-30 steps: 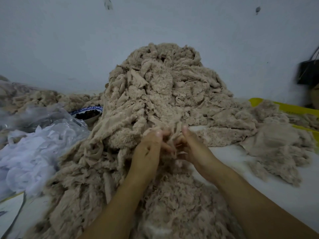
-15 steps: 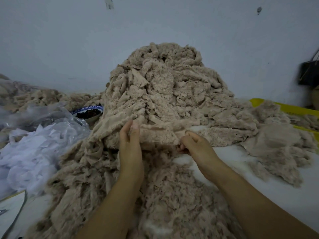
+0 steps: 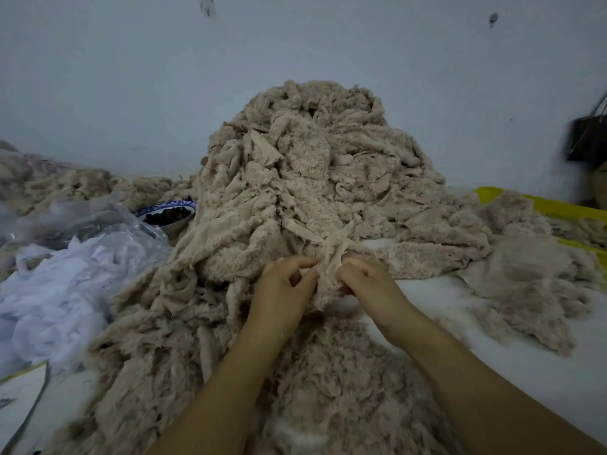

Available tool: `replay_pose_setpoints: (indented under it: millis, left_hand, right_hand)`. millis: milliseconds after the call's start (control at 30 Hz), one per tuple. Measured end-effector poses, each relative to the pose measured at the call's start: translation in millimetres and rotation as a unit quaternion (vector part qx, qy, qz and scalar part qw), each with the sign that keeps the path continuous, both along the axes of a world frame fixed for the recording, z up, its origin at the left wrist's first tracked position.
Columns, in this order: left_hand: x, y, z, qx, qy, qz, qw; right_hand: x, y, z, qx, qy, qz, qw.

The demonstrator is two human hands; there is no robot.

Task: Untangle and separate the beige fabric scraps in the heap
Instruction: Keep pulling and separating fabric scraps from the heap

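A tall, tangled heap of fuzzy beige fabric scraps rises at the back of the white desk, spilling toward its near edge, a smaller clump on its right side.

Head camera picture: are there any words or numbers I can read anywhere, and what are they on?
None: no word, label or number can be read.
The bowl has only a blue rim pattern, no letters.
The dark bag is blurred, nothing readable.
The sheet at lower left shows no print.
The heap is plain fabric.
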State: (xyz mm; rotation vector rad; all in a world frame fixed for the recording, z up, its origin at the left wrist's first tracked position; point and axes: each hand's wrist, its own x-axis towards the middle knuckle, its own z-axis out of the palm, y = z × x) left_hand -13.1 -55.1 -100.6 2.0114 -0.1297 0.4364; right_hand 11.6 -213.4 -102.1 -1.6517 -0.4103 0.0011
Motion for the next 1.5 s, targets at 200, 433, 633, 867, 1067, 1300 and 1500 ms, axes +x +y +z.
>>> replay_pose_setpoints:
  millis: [200, 433, 633, 867, 1067, 1300, 1500]
  left_hand:
    - [-2, 3, 1, -0.156, 0.031, 0.000, 0.987]
    - [-3, 0, -1, -0.164, 0.035, -0.050, 0.985]
    - [-6, -2, 6, -0.303, 0.085, -0.002, 0.949]
    - [-5, 0, 4, -0.287, 0.092, -0.044, 0.952]
    - [-7, -5, -3, -0.127, 0.040, -0.102, 0.986]
    - [-13, -12, 4, -0.024, -0.006, -0.127, 0.992]
    - [-18, -15, 14, -0.010, -0.010, -0.132, 0.991]
  right_hand:
    - [-5, 2, 3, -0.024, -0.007, 0.015, 1.000]
    - [-10, 6, 4, -0.061, -0.011, 0.033, 0.998]
    - [-11, 3, 6, -0.083, -0.021, 0.038, 0.996]
    - [-9, 4, 1, -0.097, 0.010, 0.063, 0.993]
    - [-7, 6, 4, -0.048, -0.014, -0.006, 0.999]
    - [-1, 10, 4, 0.049, 0.072, -0.102, 0.991]
    - [1, 18, 1, 0.040, 0.092, -0.124, 0.987]
